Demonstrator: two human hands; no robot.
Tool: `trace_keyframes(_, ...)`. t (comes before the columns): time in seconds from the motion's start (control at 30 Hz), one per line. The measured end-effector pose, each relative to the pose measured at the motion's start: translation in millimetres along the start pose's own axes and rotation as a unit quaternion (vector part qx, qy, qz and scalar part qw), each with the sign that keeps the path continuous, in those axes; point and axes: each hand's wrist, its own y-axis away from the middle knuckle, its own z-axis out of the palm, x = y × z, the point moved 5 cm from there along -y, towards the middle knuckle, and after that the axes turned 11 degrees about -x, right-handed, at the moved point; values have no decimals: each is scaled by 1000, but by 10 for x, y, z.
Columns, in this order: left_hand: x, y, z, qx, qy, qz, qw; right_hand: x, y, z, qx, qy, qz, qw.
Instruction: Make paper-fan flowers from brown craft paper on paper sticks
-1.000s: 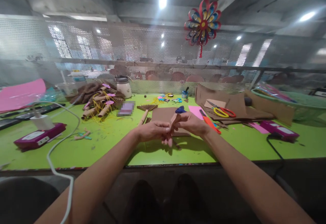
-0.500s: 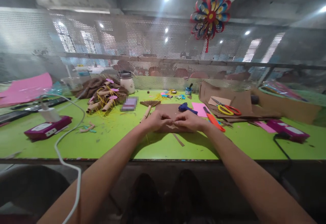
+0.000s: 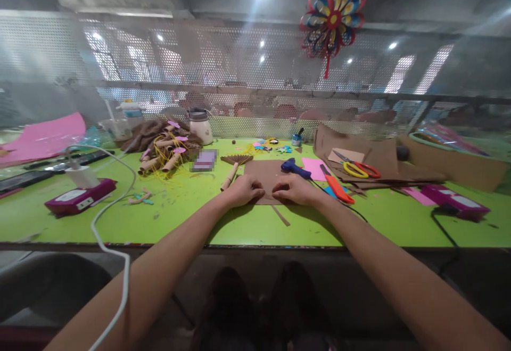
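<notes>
You are resting your left hand (image 3: 242, 190) and your right hand (image 3: 294, 190) side by side on the near edge of a brown sheet (image 3: 266, 171), which is lying flat on the green counter (image 3: 179, 218) straight in front of you. The fingers of both hands are curling down onto the sheet and nearly meeting in the middle. Whether they are pinching anything or only pressing on it, I cannot tell.

A thin brown strip (image 3: 281, 215) is lying on the counter just in front of the sheet. A blue glue gun (image 3: 294, 167) is sitting at the sheet's far right corner, beside a piece of pink paper (image 3: 313, 170). An orange knife (image 3: 337, 189) is lying near your right wrist, with yellow-and-red scissors (image 3: 356, 169) further right on more brown card. To your left, a folded fan (image 3: 236, 160) is lying just beside the sheet, and a pile of paper rolls (image 3: 162, 154) is sitting further back. A white cable (image 3: 104, 218) is running past a purple box (image 3: 80, 196).
</notes>
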Motion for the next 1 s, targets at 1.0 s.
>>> trace_keyframes(1.0,102,-25,64,11,-103,86,991,-130,-46,86,1,149,-53,987)
